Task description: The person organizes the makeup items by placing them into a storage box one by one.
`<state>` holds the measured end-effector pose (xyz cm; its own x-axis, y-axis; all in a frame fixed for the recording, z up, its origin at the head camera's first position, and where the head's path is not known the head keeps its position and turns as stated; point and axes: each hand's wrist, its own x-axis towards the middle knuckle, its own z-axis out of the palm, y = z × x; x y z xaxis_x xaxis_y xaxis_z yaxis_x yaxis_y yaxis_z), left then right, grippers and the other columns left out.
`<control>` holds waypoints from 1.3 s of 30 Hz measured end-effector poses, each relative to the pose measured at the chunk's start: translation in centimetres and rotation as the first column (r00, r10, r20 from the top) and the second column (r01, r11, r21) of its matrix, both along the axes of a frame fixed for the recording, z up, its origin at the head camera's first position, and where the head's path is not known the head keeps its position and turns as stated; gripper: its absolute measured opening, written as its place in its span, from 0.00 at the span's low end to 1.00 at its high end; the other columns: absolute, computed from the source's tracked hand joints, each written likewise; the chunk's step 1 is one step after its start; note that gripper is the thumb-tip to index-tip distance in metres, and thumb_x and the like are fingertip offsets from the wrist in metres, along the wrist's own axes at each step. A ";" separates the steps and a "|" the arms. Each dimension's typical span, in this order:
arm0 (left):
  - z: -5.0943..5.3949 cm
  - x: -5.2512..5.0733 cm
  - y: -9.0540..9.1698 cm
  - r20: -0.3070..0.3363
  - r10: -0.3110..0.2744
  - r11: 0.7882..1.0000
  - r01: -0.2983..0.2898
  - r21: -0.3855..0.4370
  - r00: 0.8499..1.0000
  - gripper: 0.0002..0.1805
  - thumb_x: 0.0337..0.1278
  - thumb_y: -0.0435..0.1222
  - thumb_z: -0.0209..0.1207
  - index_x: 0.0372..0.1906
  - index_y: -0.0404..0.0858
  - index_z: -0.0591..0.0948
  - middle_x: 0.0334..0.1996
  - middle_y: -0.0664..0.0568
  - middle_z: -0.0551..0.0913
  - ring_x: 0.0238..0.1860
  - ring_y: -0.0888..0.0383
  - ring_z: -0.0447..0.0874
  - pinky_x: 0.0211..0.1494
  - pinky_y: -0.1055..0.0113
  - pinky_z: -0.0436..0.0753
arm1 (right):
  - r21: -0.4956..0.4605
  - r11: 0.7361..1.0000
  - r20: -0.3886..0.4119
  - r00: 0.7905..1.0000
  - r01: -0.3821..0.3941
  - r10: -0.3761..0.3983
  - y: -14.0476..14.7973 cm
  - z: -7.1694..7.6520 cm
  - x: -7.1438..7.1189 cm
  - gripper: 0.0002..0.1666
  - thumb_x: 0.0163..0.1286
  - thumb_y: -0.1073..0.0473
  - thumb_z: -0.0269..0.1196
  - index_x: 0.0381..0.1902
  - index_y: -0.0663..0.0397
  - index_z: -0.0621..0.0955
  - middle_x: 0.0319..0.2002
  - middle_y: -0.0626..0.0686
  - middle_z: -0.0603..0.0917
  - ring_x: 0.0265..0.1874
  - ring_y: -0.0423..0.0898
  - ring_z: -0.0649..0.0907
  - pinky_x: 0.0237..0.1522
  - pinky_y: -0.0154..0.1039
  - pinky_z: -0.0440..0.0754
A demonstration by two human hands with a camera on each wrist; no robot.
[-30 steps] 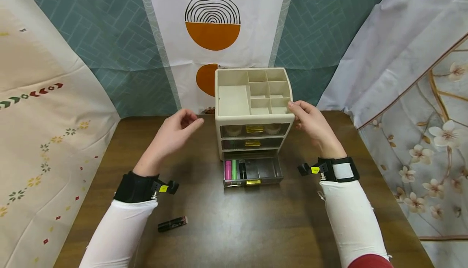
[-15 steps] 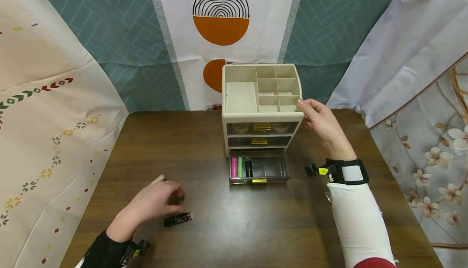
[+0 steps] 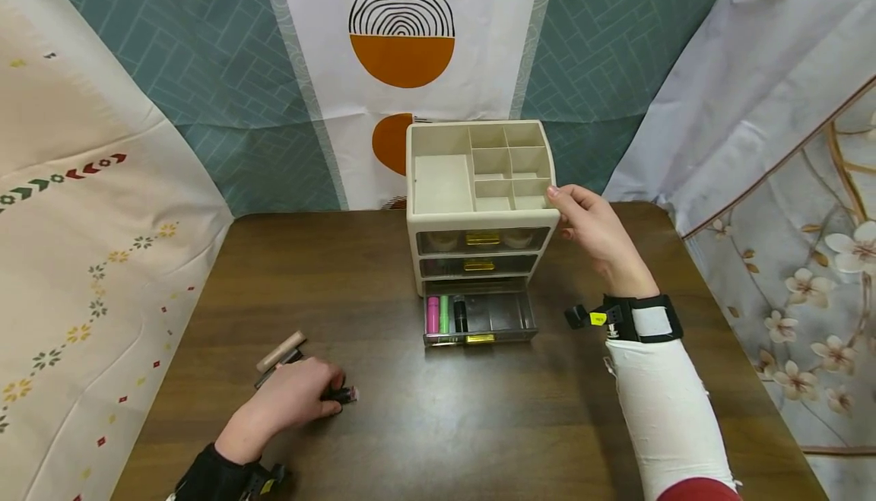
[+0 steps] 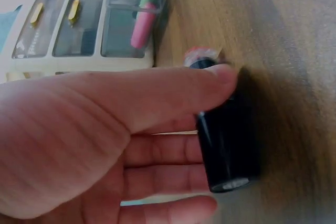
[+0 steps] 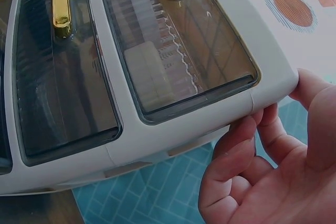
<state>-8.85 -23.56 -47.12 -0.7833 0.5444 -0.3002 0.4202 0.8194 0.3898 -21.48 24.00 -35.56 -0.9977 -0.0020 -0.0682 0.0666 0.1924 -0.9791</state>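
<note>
My left hand (image 3: 294, 398) is low on the left of the table, pinching a black lipstick-like tube (image 4: 228, 140) between thumb and fingers. The tube's clear, reddish end points away from the palm in the left wrist view. At the table's back stands a cream drawer organizer (image 3: 482, 221). My right hand (image 3: 598, 231) grips its upper right corner, thumb at the top rim and curled fingers against the side. Its bottom drawer (image 3: 503, 322) is pulled out, holding a pink tube (image 3: 433, 315), a green tube (image 3: 444, 314) and a black tube (image 3: 460, 314).
Just beyond my left hand lie a beige stick (image 3: 280, 350) and a dark slim stick (image 3: 279, 369). The two upper drawers, with gold handles (image 3: 482, 239), are closed. Patterned curtains (image 3: 582, 68) hang behind and beside the wooden table (image 3: 424, 425).
My left hand has come down from beside the organizer to the black tube and now pinches it. My right hand keeps its grip on the organizer. The view has shifted slightly.
</note>
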 end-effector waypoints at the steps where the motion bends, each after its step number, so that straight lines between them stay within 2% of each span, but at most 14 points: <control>1: 0.1 -0.2 0.1 0.005 0.001 1.000 -0.001 0.011 1.000 0.19 0.58 0.42 0.78 0.29 0.50 0.75 0.22 0.63 0.68 0.22 0.67 0.62 0.29 0.64 0.63 | -0.001 1.000 0.000 1.000 0.000 0.000 0.0 0.0 0.0 0.21 0.81 0.38 0.61 0.47 0.51 0.80 0.38 0.45 0.79 0.40 0.44 0.76 0.40 0.37 0.73; 3: 0.3 -0.7 0.7 0.005 0.002 0.999 -0.002 0.052 1.000 0.17 0.62 0.42 0.76 0.30 0.50 0.76 0.22 0.63 0.68 0.22 0.68 0.62 0.28 0.66 0.63 | -0.004 1.000 -0.001 1.000 0.002 -0.002 -0.1 0.0 0.0 0.22 0.81 0.38 0.61 0.47 0.51 0.80 0.38 0.45 0.78 0.40 0.44 0.75 0.39 0.37 0.72; 6: 1.2 -1.9 2.3 0.003 0.002 0.985 -0.003 0.173 1.000 0.13 0.65 0.41 0.74 0.33 0.50 0.79 0.22 0.64 0.71 0.22 0.69 0.65 0.27 0.69 0.65 | -0.007 1.000 -0.004 1.000 0.004 -0.004 -0.1 0.0 0.0 0.22 0.81 0.38 0.61 0.47 0.51 0.80 0.38 0.45 0.78 0.39 0.44 0.75 0.38 0.36 0.72; 9: 2.5 -3.1 4.8 0.013 0.002 0.946 -0.006 0.325 1.000 0.07 0.67 0.39 0.72 0.37 0.47 0.83 0.25 0.65 0.77 0.25 0.69 0.73 0.28 0.69 0.74 | -0.013 1.000 -0.007 1.000 0.007 -0.007 -0.2 -0.1 0.1 0.22 0.81 0.38 0.61 0.47 0.52 0.80 0.37 0.44 0.78 0.39 0.44 0.75 0.38 0.36 0.72; 12: 3.8 -4.2 7.7 0.054 -0.007 0.896 -0.018 0.445 0.998 0.06 0.69 0.40 0.71 0.44 0.43 0.86 0.31 0.64 0.83 0.31 0.67 0.81 0.35 0.67 0.82 | -0.022 1.000 -0.021 1.000 0.011 -0.011 -0.2 -0.3 0.1 0.22 0.81 0.39 0.62 0.46 0.53 0.80 0.34 0.43 0.78 0.37 0.44 0.74 0.36 0.35 0.72; 14: 4.5 -4.9 9.6 0.084 -0.014 0.873 -0.028 0.487 0.996 0.09 0.70 0.41 0.70 0.47 0.42 0.86 0.33 0.62 0.84 0.34 0.65 0.83 0.39 0.66 0.83 | -0.029 1.000 -0.033 0.999 0.009 -0.010 -0.3 -0.4 0.0 0.23 0.81 0.40 0.62 0.47 0.57 0.80 0.33 0.43 0.77 0.35 0.45 0.74 0.34 0.34 0.71; 18: 5.2 -6.5 13.7 0.139 -0.007 0.859 -0.065 0.507 0.990 0.12 0.72 0.43 0.68 0.51 0.40 0.86 0.36 0.59 0.85 0.33 0.62 0.83 0.40 0.64 0.82 | -0.047 0.999 -0.043 0.999 0.001 -0.003 -0.3 -0.5 -0.2 0.22 0.81 0.41 0.62 0.45 0.55 0.80 0.31 0.42 0.78 0.34 0.45 0.74 0.33 0.33 0.71; 23: 4.3 -8.6 19.1 0.150 0.024 0.874 -0.093 0.477 0.988 0.18 0.73 0.43 0.67 0.58 0.36 0.85 0.34 0.57 0.85 0.29 0.63 0.80 0.38 0.66 0.80 | -0.046 0.999 -0.033 0.999 0.005 -0.007 -0.2 -0.4 -0.2 0.18 0.81 0.41 0.62 0.42 0.49 0.81 0.31 0.42 0.77 0.34 0.42 0.74 0.34 0.34 0.72; 27: 3.3 -9.8 22.3 0.109 0.044 0.910 -0.085 0.406 0.993 0.20 0.74 0.43 0.67 0.60 0.34 0.86 0.32 0.55 0.86 0.31 0.62 0.81 0.41 0.66 0.80 | -0.038 0.999 -0.039 0.999 0.013 -0.014 -0.4 -0.4 -0.1 0.20 0.81 0.41 0.63 0.42 0.52 0.80 0.32 0.43 0.77 0.33 0.43 0.73 0.33 0.33 0.71; 31: 2.3 -10.4 24.7 0.059 0.048 0.948 -0.064 0.312 0.997 0.19 0.73 0.44 0.68 0.57 0.33 0.88 0.41 0.49 0.91 0.42 0.56 0.88 0.51 0.62 0.84 | -0.039 0.999 -0.042 0.999 0.018 -0.019 -0.5 -0.4 -0.1 0.22 0.80 0.40 0.63 0.44 0.53 0.80 0.33 0.43 0.78 0.34 0.42 0.73 0.34 0.33 0.71; 34: 1.5 -10.6 26.2 0.031 0.036 0.973 -0.042 0.229 0.999 0.19 0.73 0.45 0.67 0.54 0.34 0.90 0.50 0.46 0.91 0.51 0.51 0.89 0.57 0.61 0.83 | -0.050 0.998 -0.043 0.999 0.026 -0.028 -0.5 -0.4 0.0 0.22 0.80 0.40 0.63 0.44 0.54 0.81 0.33 0.43 0.78 0.33 0.42 0.73 0.33 0.33 0.71; 37: 0.9 -10.6 27.3 0.029 0.039 0.987 -0.043 0.156 0.999 0.18 0.74 0.46 0.66 0.51 0.33 0.90 0.52 0.44 0.90 0.53 0.49 0.88 0.58 0.60 0.83 | -0.052 0.998 -0.042 0.998 0.034 -0.037 -0.5 -0.4 0.1 0.22 0.80 0.40 0.64 0.44 0.55 0.80 0.32 0.44 0.78 0.33 0.43 0.73 0.34 0.34 0.71; 39: 0.8 -10.5 27.7 0.042 0.054 0.988 -0.059 0.145 0.998 0.18 0.74 0.46 0.65 0.47 0.32 0.89 0.48 0.43 0.90 0.49 0.48 0.89 0.55 0.59 0.84 | -0.044 0.998 -0.041 0.998 0.036 -0.037 -0.5 -0.4 0.1 0.23 0.80 0.39 0.63 0.45 0.55 0.81 0.33 0.44 0.78 0.34 0.44 0.73 0.35 0.35 0.71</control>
